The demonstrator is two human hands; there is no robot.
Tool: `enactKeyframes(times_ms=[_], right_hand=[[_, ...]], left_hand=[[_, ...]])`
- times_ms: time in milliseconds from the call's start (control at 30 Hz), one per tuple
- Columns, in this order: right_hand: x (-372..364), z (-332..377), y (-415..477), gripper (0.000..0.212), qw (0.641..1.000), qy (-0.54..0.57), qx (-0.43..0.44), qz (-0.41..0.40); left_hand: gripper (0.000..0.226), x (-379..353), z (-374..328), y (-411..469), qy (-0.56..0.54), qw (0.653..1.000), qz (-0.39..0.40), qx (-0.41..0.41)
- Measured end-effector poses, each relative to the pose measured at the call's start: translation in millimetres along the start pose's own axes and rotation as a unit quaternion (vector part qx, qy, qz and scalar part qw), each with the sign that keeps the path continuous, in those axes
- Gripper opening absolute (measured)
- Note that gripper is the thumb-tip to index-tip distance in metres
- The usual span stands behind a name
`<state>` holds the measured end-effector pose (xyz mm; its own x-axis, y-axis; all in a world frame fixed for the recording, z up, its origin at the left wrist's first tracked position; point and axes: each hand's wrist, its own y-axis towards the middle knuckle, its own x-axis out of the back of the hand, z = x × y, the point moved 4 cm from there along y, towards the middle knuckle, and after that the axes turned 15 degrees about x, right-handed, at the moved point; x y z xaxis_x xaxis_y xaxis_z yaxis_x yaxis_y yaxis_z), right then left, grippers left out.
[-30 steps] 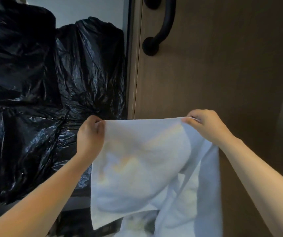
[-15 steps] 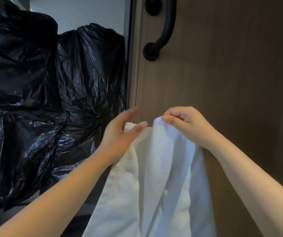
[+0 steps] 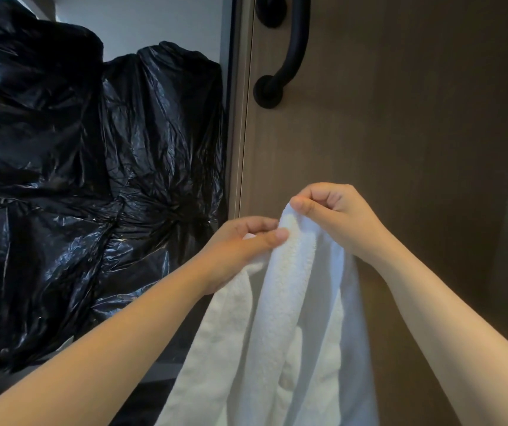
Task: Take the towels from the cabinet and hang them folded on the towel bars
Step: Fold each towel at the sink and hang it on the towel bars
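A white terry towel point(image 3: 283, 318) hangs in long folds from both my hands, in front of a brown wooden cabinet door point(image 3: 400, 118). My right hand point(image 3: 335, 216) pinches the towel's top fold between thumb and curled fingers. Just below and to its left, my left hand point(image 3: 240, 244) pinches the neighbouring top edge, thumb lying over the cloth. The two hands almost touch. The towel's lower end runs out of the frame. No towel bar is in view.
Shiny black plastic bags point(image 3: 71, 179) fill the open cabinet compartment on the left. A black curved handle point(image 3: 289, 53) is mounted on the cabinet door at the top. The door's edge point(image 3: 243, 133) runs upright between the bags and the towel.
A second ago the towel was spread wide between my hands. My left hand swung right and brought its corner to the right hand, folding the towel lengthwise; it now pinches the cloth.
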<state>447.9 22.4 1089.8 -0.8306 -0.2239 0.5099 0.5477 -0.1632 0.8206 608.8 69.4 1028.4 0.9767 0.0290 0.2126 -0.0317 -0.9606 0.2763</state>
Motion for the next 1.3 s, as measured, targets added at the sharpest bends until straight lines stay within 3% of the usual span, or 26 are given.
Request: enactKeyframes(times_ms=[167,300,500,700,833,1033,1100,1200,1300], right_hand=[[5,-4,-6,0.02,1.0,-0.015,-0.012,-0.004],[9,-15,-21,0.015,0.995,-0.091,-0.029,0.024],[18,-50,-54,0.007,0.957,-0.232,-0.148,0.092],[25,-62,-68,0.009,0.953,-0.248,-0.172,0.036],[31,-69,-75,0.008,0.916,-0.345,-0.204,0.03],[-9,-55,-75,0.009,0.972,-0.171,-0.163,0.009],[-26,-50,-68,0.008,0.975,-0.162,-0.151,-0.007],[-37,-49,-61,0.022,0.974,-0.159,-0.159,-0.033],[-46,-47,-61,0.018,0.974,-0.154,-0.166,-0.025]], left_hand=[[0.019,6,-3,3,-0.05,0.996,-0.07,-0.008],[0.015,20,-10,6,-0.053,0.986,-0.159,-0.017],[0.02,41,-27,4,-0.028,0.963,-0.26,-0.067],[0.014,55,-32,3,0.008,0.949,-0.307,-0.067],[0.013,65,-31,-1,0.025,0.932,-0.355,-0.072],[0.012,55,-32,2,0.112,0.928,-0.348,-0.069],[0.017,47,-32,4,0.129,0.926,-0.348,-0.066],[0.019,44,-33,5,0.135,0.926,-0.346,-0.068],[0.018,44,-33,5,0.145,0.927,-0.339,-0.076]])
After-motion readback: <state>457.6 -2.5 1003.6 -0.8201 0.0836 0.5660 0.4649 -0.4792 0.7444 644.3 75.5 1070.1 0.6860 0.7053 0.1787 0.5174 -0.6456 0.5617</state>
